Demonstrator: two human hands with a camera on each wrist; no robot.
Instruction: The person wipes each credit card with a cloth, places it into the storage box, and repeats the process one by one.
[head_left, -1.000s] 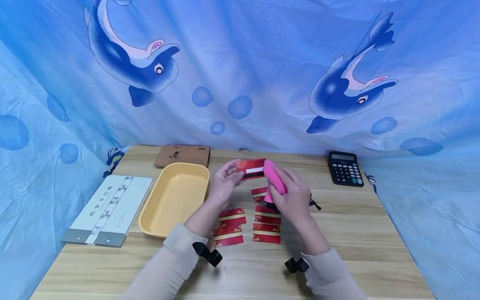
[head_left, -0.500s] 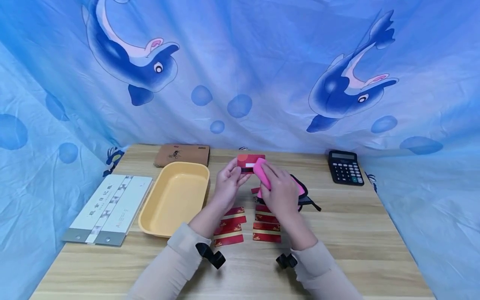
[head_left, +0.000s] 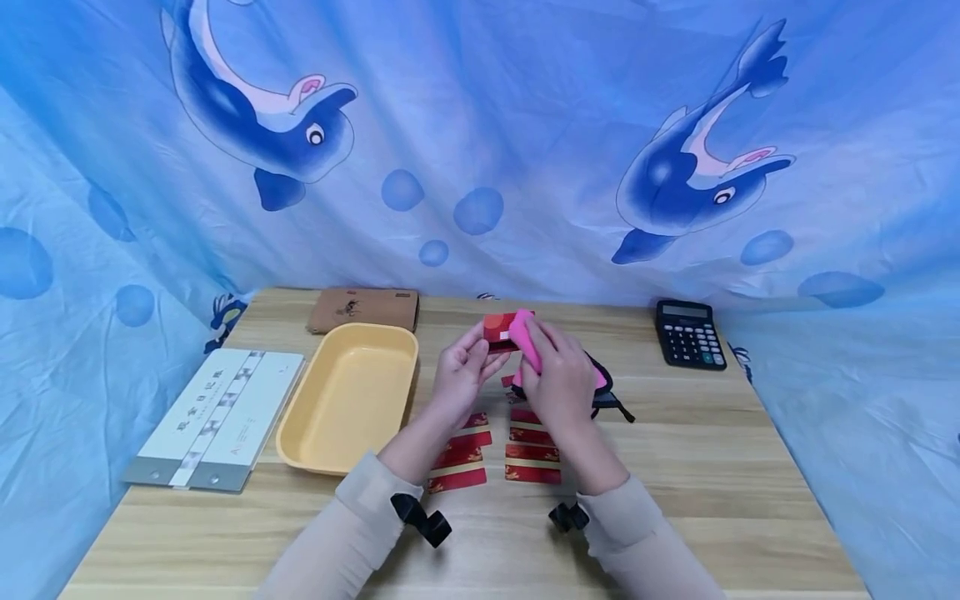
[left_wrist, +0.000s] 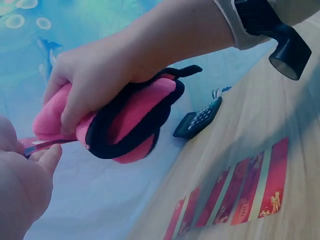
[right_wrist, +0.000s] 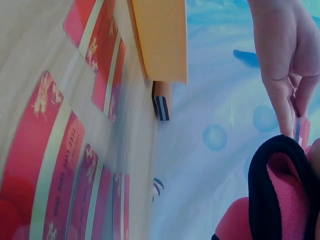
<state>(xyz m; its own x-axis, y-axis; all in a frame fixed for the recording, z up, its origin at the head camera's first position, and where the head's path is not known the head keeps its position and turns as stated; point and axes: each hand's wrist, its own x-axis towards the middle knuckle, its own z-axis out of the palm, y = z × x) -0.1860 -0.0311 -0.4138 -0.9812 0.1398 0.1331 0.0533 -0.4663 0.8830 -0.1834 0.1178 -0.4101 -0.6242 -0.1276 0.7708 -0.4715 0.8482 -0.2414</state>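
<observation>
Head: soft pink cloth (head_left: pixel 522 336) on rect. card (head_left: pixel 496 327)

Head view looks forward and down; close, tilted left and right wrist views share the pink cloth (left_wrist: pixel 134 114), centre-left and lower right respectively.

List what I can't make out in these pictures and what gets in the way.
Head: most of the right half of the held red bank card, covered by the pink cloth.
Head: most of the farthest card on the table, behind the cloth and right hand.
Head: the calculator key labels, too small.
Left wrist: part of the left hand, cut off by the left edge.
Right wrist: most of the right hand, cut off by the right edge.
</observation>
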